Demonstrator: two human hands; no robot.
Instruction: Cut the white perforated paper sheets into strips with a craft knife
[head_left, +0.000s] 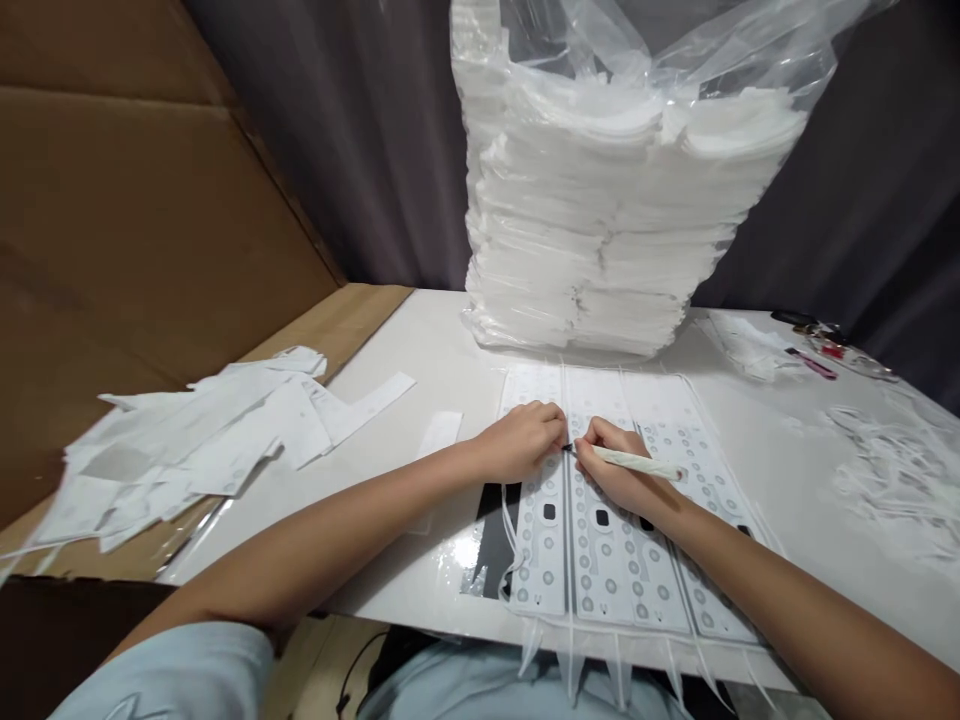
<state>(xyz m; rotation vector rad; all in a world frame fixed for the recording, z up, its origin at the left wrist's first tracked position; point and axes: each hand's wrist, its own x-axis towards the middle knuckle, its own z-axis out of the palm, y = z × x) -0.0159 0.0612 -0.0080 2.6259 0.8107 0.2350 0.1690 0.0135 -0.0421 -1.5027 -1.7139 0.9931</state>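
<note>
A white sheet (541, 560) printed with grey circles and black rounded squares lies on the table, divided into long panels by narrow strips. My right hand (611, 465) grips a slim pen-like tool (637, 461) with a pale handle and a dark tip. That tip meets the sheet close to my left fingers. My left hand (525, 440) rests on the sheet's left side, its fingers curled together at the gap between two panels; what they pinch is hidden. Thin white strips (571, 672) hang over the table's front edge from the sheet.
Behind the sheet stands a tall stack of white sheets (577, 220) in clear plastic. White offcuts (225, 430) lie on cardboard at left, beside a large cardboard box (135, 220). Tangled white strips (892, 470) and a pink-handled cutter (814, 364) are at right.
</note>
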